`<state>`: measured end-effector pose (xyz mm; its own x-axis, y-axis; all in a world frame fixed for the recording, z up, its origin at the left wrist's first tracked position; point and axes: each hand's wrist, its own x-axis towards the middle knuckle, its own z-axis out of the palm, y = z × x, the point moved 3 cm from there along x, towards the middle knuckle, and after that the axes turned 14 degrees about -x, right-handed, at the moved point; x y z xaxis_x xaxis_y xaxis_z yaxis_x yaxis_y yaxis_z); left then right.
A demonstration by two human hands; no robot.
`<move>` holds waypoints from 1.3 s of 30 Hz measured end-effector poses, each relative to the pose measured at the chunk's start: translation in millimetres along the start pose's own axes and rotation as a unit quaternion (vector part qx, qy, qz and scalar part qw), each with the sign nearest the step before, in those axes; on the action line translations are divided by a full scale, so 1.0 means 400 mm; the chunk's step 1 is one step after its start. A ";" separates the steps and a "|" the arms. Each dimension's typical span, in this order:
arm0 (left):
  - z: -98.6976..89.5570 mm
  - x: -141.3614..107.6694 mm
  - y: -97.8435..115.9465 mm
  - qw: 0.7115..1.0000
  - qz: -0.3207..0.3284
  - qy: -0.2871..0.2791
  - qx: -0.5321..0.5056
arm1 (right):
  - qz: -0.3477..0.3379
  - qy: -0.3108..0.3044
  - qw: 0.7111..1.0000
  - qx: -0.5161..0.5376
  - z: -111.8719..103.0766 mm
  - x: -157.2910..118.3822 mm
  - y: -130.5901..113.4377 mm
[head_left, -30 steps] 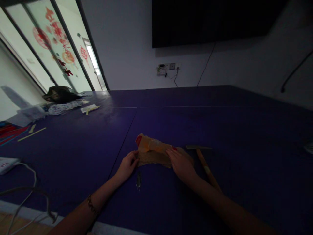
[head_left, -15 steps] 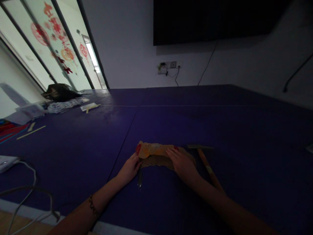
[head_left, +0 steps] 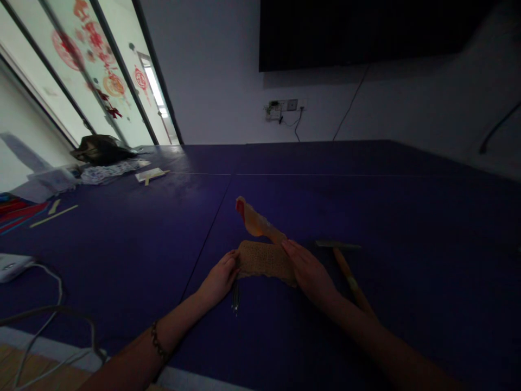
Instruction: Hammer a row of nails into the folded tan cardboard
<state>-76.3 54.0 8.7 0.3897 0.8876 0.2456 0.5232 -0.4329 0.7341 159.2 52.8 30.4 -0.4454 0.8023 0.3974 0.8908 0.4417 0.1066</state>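
Tan fabric in half-curled hands

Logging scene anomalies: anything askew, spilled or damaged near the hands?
The red-ended strip at the right hand looks askew: it slants away from the brown textured piece instead of lining up with it. That piece's near edge looks wavy, maybe by design. No spill visible; too dim to rule out damage.

Orange-and-red strip now steeply slanted, left end apparently lifted, more of tan textured piece laid bare
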 end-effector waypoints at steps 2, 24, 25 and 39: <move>0.000 0.001 0.000 1.000 -0.008 0.000 0.000 | -0.048 -0.018 0.999 0.009 0.008 0.000 -0.017; -0.192 0.007 -0.020 0.987 -0.153 0.040 -0.038 | -0.098 -0.115 0.983 0.107 0.004 0.015 -0.024; -0.212 0.006 -0.016 0.986 -0.152 0.071 -0.024 | -0.090 -0.117 0.983 0.111 0.005 0.016 -0.023; 0.065 0.180 0.131 0.968 -0.028 -0.063 -0.243 | 0.013 -0.132 0.974 0.182 0.006 0.023 0.009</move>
<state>-0.9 91.3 48.4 0.4760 0.8683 0.1400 0.1399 -0.2319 0.9626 158.0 62.7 32.3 -0.4727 0.8698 0.1413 0.8333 0.4934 -0.2493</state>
